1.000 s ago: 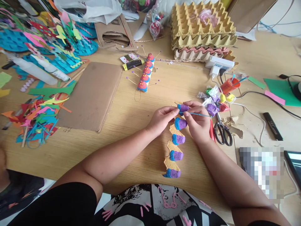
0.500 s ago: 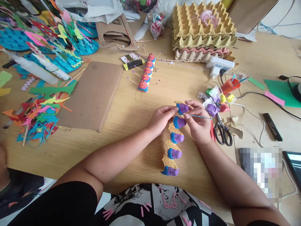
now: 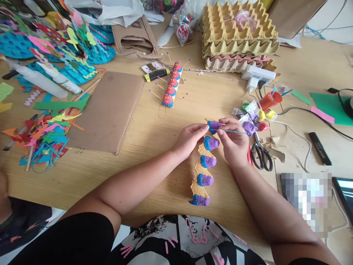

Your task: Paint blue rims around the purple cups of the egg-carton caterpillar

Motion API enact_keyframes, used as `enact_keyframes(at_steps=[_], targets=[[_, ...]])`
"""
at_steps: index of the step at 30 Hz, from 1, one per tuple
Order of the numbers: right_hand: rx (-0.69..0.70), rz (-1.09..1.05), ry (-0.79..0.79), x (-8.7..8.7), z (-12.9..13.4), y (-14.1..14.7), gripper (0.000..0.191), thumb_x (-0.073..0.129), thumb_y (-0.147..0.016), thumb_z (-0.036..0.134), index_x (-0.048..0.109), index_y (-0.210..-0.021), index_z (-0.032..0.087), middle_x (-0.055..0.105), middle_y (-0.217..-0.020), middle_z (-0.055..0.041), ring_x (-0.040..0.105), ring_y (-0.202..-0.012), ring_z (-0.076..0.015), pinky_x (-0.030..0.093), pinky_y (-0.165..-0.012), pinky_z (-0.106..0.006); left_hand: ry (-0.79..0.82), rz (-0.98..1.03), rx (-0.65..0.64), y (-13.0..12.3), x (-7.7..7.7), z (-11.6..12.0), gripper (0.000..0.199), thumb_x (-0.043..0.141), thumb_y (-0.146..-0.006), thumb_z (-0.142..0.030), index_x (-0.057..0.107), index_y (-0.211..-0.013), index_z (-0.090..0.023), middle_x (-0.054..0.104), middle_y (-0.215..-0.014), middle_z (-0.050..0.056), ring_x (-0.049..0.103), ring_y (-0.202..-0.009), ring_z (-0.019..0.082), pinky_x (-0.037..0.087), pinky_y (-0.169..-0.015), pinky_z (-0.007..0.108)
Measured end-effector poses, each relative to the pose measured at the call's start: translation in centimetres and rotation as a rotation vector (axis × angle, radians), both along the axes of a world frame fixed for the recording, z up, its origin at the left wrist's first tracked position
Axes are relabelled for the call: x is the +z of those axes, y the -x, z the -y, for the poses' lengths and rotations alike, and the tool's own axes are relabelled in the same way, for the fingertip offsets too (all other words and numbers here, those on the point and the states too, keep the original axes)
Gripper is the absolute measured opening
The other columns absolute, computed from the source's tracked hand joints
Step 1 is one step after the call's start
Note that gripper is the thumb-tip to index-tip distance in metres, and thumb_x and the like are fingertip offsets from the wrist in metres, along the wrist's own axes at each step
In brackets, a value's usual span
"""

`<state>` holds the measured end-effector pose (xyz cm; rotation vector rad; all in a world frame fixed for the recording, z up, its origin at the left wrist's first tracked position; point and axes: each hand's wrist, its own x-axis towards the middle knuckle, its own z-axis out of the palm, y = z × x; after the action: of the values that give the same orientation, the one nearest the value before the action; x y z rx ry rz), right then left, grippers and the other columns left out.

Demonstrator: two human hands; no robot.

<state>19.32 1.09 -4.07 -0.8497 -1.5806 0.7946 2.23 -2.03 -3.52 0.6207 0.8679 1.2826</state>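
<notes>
A strip of egg carton [image 3: 203, 170] lies lengthwise in front of me, its several bumps covered with blue and purple clay. My left hand [image 3: 191, 140] pinches the left side of the bump at its far end. Between the thumb and fingers of my right hand [image 3: 234, 141] is a thin blue stick [image 3: 233, 131]. It lies almost level, and its left end reaches the blue and purple of the far bump. Whether that tip presses into the clay I cannot tell. Farther off stands a finished-looking red and blue carton strip [image 3: 171, 86] with small faces and pin-like sticks.
Scissors [image 3: 261, 156], wrapped clay [image 3: 249, 127] and an orange cup [image 3: 270, 100] are on the right. Stacked egg trays [image 3: 239, 36] and a power strip [image 3: 259, 74] stand behind. On the left are a cardboard sheet [image 3: 110, 110], paper scraps [image 3: 52, 132] and glue bottles [image 3: 44, 81].
My right hand has shifted the blue stick slightly up, from between the two far bumps onto the farthest one. My left hand keeps its hold on the strip.
</notes>
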Motion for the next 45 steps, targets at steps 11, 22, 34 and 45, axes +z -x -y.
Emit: enact_keyframes(at_steps=[11, 22, 34, 45], targets=[[-0.032, 0.115, -0.087, 0.9, 0.5, -0.2, 0.013, 0.072, -0.102, 0.042, 0.076, -0.097, 0.031, 0.073, -0.126, -0.0052, 0.068, -0.125, -0.0282, 0.052, -0.117, -0.058, -0.024, -0.011, 0.045, -0.1, -0.4, -0.2, 0.044, 0.095, -0.075, -0.059, 0.084, -0.091, -0.020, 0.078, -0.080, 0.000, 0.067, -0.072, 0.013, 0.052, -0.069, 0.026], [-0.170, 0.255, -0.177, 1.5, 0.8, 0.0, 0.028, 0.070, -0.102, 0.042, 0.066, -0.080, 0.024, 0.068, -0.120, -0.0085, 0.069, -0.119, -0.0283, 0.055, -0.109, -0.055, -0.036, -0.029, 0.067, 0.0, -0.3, -0.1, 0.047, 0.096, -0.073, -0.061, 0.085, -0.092, -0.019, 0.077, -0.081, 0.002, 0.068, -0.074, 0.015, 0.054, -0.071, 0.027], [-0.114, 0.199, -0.103, 1.4, 0.8, 0.1, 0.036, 0.068, -0.103, 0.040, 0.069, -0.072, 0.023, 0.069, -0.120, -0.0085, 0.069, -0.122, -0.0272, 0.057, -0.108, -0.053, -0.036, -0.025, 0.060, 0.0, -0.4, -0.2, 0.047, 0.095, -0.074, -0.060, 0.084, -0.092, -0.019, 0.078, -0.081, 0.002, 0.069, -0.074, 0.015, 0.054, -0.070, 0.028], [-0.091, 0.185, -0.086, 1.1, 0.7, 0.1, 0.019, 0.074, -0.099, 0.041, 0.070, -0.089, 0.026, 0.072, -0.121, -0.0072, 0.069, -0.118, -0.0279, 0.053, -0.111, -0.055, -0.033, -0.023, 0.061, 0.0, -0.2, -0.2, 0.045, 0.095, -0.075, -0.059, 0.085, -0.095, -0.019, 0.079, -0.083, 0.002, 0.068, -0.072, 0.013, 0.054, -0.067, 0.026]])
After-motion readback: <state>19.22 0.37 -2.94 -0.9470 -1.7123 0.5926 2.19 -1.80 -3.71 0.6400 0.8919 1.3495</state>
